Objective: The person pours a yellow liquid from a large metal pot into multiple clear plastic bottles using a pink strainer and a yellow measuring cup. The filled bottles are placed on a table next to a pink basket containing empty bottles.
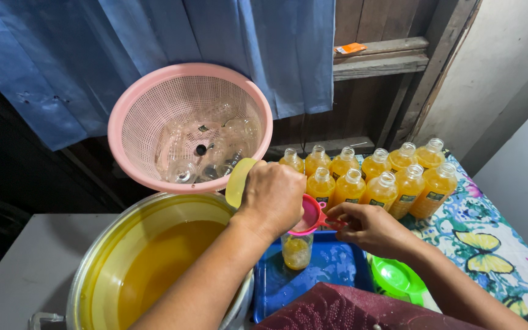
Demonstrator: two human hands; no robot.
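My left hand [271,198] grips a pale yellow cup [238,181] and tips it over a pink funnel [308,217]. My right hand [368,226] pinches the funnel's handle and holds the funnel on top of a small clear bottle [296,250]. The bottle stands upright on a blue tray [334,266] and has a little orange liquid in its bottom. To the left, under my left forearm, a big metal pot [90,263] holds orange liquid [154,263].
Several filled orange bottles [368,180] stand in two rows behind the tray on a floral cloth [490,244]. A pink basket [126,110] of empty clear bottles leans behind the pot. A green plastic dish [398,278] and a dark red cloth [337,308] lie near me.
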